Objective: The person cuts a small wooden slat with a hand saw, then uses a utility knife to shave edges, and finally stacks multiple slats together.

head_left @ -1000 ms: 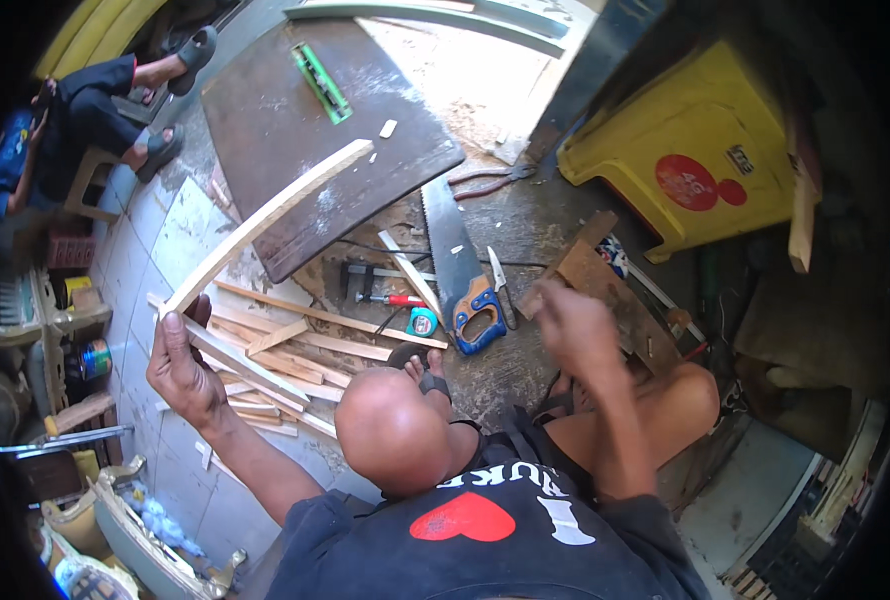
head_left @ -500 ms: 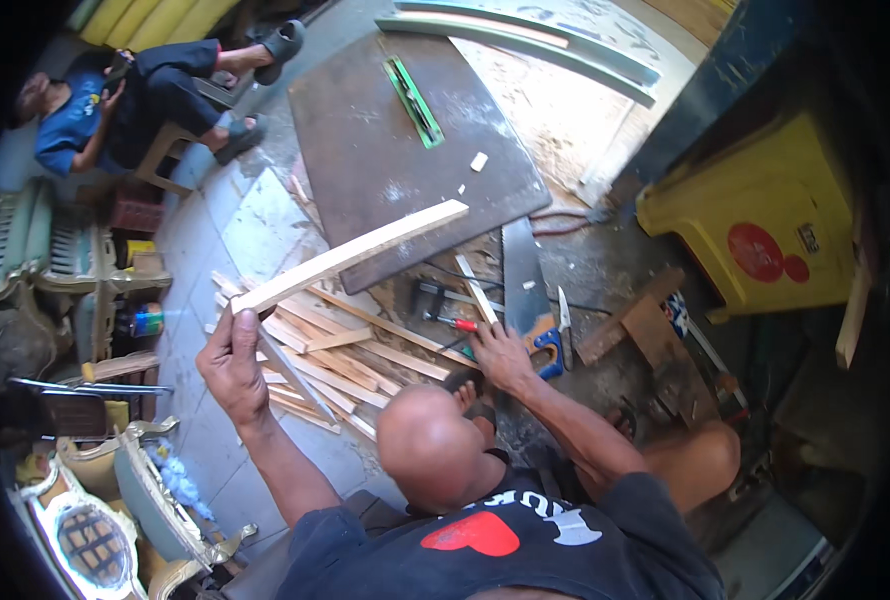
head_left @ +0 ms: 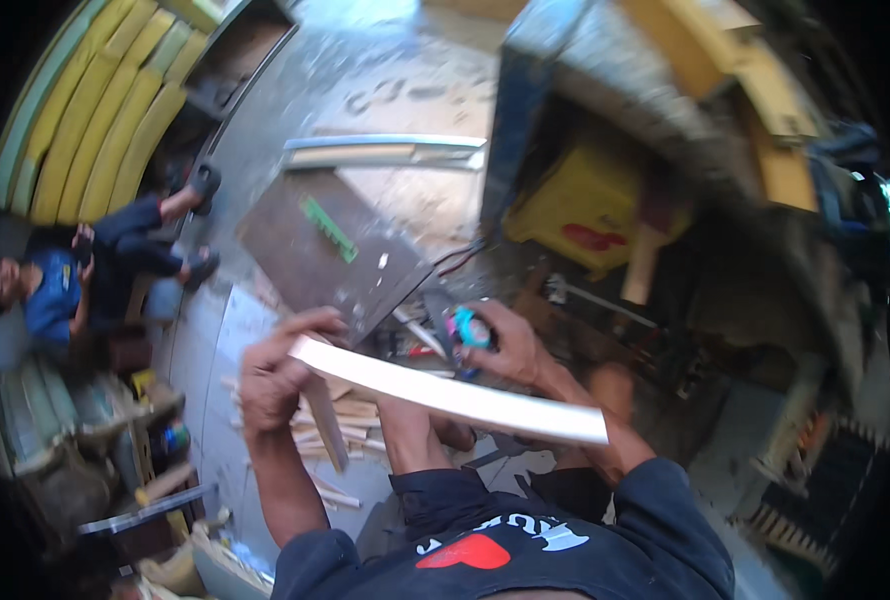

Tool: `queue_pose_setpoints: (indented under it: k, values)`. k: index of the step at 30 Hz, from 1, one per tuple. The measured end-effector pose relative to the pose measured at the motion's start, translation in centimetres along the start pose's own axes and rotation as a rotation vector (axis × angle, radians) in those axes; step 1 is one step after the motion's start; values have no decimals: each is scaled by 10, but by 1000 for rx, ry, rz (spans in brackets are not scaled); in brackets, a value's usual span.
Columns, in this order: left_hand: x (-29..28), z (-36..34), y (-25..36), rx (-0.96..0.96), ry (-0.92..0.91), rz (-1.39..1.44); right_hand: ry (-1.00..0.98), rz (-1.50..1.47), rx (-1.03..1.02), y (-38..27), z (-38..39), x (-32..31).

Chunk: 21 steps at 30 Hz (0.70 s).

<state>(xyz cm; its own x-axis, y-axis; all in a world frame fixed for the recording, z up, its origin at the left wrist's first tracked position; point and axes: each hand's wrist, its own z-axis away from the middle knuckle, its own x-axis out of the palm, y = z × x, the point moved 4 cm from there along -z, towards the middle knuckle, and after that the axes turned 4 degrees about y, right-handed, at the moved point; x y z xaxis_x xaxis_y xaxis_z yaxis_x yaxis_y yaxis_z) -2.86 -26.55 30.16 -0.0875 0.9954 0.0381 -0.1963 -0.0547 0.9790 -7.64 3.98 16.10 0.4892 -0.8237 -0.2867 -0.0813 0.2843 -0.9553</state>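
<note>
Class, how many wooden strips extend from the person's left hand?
2. A long pale strip runs rightward from the left hand; a darker strip slants downward in the picture below the hand. The fingers may hide another.

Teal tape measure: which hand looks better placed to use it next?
Probably the right hand: it holds the tape measure, while the left hand is occupied, holding the pale wooden strip near one end.
</note>
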Motion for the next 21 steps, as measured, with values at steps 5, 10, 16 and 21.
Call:
queue_pose_setpoints:
  k: [5,10,16,21]
  values:
    - [72,16,66,-178,-325,226,88,98,-213,-189,43,-52]
    - [120,42,179,-279,-419,311,189,316,-289,-327,74,-90]
    - [146,59,263,-260,-629,241,277,433,-251,-411,122,-134]
    - [155,69,306,-291,-639,410,244,506,-33,-370,199,-232]
